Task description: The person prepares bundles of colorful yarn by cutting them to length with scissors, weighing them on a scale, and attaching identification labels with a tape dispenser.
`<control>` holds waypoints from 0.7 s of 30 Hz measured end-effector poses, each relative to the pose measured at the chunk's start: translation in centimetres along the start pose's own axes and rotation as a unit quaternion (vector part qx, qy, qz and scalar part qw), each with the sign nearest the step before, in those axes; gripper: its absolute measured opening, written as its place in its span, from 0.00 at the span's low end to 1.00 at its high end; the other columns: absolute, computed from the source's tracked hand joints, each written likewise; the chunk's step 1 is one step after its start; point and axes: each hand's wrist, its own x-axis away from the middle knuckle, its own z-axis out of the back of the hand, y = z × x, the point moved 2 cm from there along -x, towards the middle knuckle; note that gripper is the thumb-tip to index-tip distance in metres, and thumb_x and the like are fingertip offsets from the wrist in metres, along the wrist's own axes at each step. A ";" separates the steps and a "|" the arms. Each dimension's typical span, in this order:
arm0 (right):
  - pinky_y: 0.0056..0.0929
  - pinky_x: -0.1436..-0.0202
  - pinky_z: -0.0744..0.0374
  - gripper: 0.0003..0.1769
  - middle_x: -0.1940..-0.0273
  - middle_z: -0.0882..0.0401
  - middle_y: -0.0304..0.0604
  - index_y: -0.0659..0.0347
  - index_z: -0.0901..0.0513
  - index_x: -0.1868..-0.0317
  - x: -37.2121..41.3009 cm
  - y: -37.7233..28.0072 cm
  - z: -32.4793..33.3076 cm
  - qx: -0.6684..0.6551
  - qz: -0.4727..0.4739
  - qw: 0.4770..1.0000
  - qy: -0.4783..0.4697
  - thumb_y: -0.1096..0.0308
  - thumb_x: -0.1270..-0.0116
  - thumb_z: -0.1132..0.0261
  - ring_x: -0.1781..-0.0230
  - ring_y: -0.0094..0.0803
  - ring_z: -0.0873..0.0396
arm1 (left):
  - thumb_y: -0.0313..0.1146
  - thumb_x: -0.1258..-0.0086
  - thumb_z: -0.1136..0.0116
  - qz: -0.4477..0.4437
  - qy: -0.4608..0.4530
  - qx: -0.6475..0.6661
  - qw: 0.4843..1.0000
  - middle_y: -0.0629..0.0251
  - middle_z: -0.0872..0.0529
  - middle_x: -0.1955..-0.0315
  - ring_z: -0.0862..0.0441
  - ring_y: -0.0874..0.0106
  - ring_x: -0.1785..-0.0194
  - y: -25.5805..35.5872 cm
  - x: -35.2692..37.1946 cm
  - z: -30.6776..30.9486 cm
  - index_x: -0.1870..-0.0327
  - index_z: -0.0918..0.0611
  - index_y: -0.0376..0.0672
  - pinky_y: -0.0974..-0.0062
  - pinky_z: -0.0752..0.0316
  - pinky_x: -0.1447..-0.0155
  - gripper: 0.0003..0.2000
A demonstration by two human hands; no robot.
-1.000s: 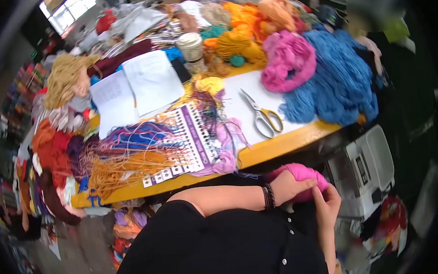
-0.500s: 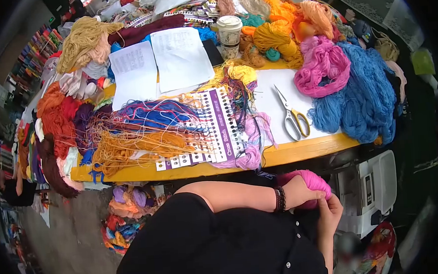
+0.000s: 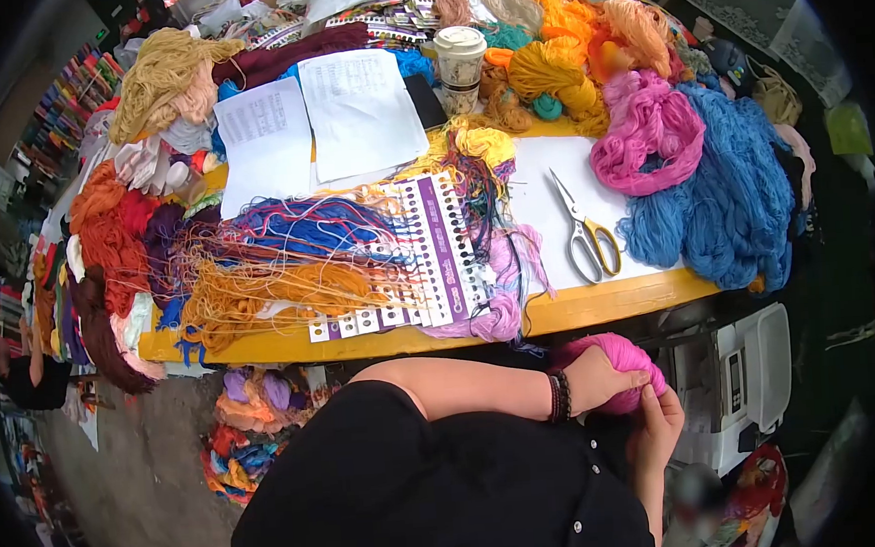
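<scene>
A bright pink yarn bundle (image 3: 617, 348) is held at the table's front edge, low in the view. My left hand (image 3: 596, 379), with dark beads at the wrist, is closed around its near side. Close beside it, my right hand (image 3: 657, 422) pinches strands of the same yarn between thumb and fingers, the fingertips almost touching the left hand. Part of the bundle is hidden behind my hands. Scissors (image 3: 585, 232) with one yellow handle lie on white paper (image 3: 537, 182) on the table above.
On the yellow table (image 3: 600, 302) are thread cards (image 3: 438, 243), orange threads (image 3: 288, 288), printed sheets (image 3: 363, 113), a lidded cup (image 3: 460, 72), magenta yarn (image 3: 647, 140) and blue yarn (image 3: 733, 185). A white device (image 3: 740, 385) stands below right. A person (image 3: 38, 383) is at the far left.
The pink bundle has turned slightly, and more of it shows between and above my hands. My right fingertips have moved up a little along it.
</scene>
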 end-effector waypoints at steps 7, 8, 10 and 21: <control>0.22 0.53 0.25 0.11 0.58 0.18 0.42 0.69 0.21 0.53 0.0 -0.1 0.1 0.015 0.019 0.999 0.036 0.73 0.32 0.40 0.60 0.24 0.21 | 0.34 0.38 0.35 -0.001 -0.072 0.037 0.997 0.67 0.17 0.68 0.22 0.78 0.62 1.1 -0.7 0.3 0.64 0.17 0.39 0.77 0.27 0.55 0.09; 0.22 0.53 0.25 0.11 0.58 0.18 0.42 0.69 0.21 0.53 0.0 0.1 0.5 0.015 0.019 0.999 0.039 0.73 0.32 0.40 0.60 0.24 0.21 | 0.34 0.38 0.35 0.000 -0.075 0.037 0.997 0.67 0.17 0.68 0.22 0.78 0.62 1.4 -0.4 0.1 0.64 0.17 0.39 0.77 0.27 0.55 0.09; 0.18 0.57 0.26 0.09 0.62 0.17 0.40 0.70 0.20 0.55 -0.1 0.4 1.2 0.091 0.015 0.996 0.009 0.74 0.33 0.39 0.64 0.20 0.22 | 0.33 0.38 0.36 0.013 -0.104 0.053 0.993 0.66 0.16 0.68 0.22 0.78 0.62 1.9 0.0 -0.3 0.63 0.16 0.38 0.77 0.27 0.57 0.08; 0.16 0.57 0.27 0.09 0.63 0.18 0.37 0.70 0.19 0.56 0.8 -0.9 2.3 0.103 0.000 0.994 0.037 0.73 0.33 0.38 0.65 0.17 0.24 | 0.28 0.38 0.37 0.002 -0.112 0.080 0.990 0.67 0.16 0.71 0.22 0.79 0.67 0.5 -1.1 -2.5 0.68 0.16 0.38 0.78 0.28 0.61 0.04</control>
